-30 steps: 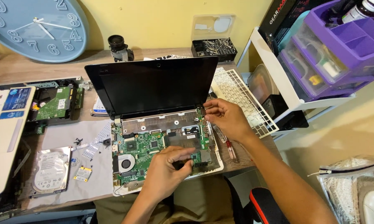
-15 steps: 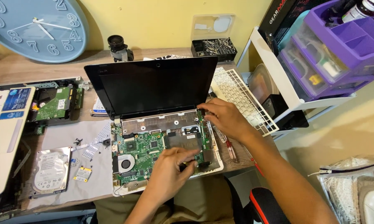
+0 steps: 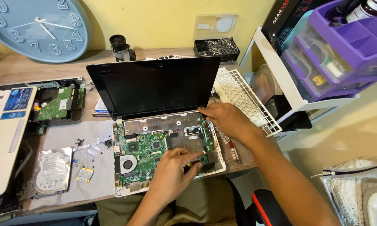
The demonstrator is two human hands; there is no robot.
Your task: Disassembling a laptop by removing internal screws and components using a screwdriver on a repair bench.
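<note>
A small open laptop (image 3: 155, 88) sits in front of me with its keyboard removed, so the green motherboard (image 3: 144, 148) and fan (image 3: 127, 164) are bare. My left hand (image 3: 171, 173) is over the front right of the board, fingers pinched on a small dark tool with a yellow bit (image 3: 191, 164). My right hand (image 3: 226, 120) lies on the right rear corner of the laptop base (image 3: 217, 167), its fingertips pressing on the board edge next to the hinge.
A red-handled screwdriver (image 3: 232, 150) lies right of the laptop. The removed white keyboard (image 3: 247, 100) leans on a white shelf with purple drawers (image 3: 343, 54). To the left are a hard drive (image 3: 52, 171), loose screws, a small card (image 3: 84, 174), a white laptop (image 3: 6, 134) and a blue clock (image 3: 38, 29).
My left hand's fingertips have crept slightly right along the front of the board with the tool. My right hand has stayed almost still at the hinge corner.
</note>
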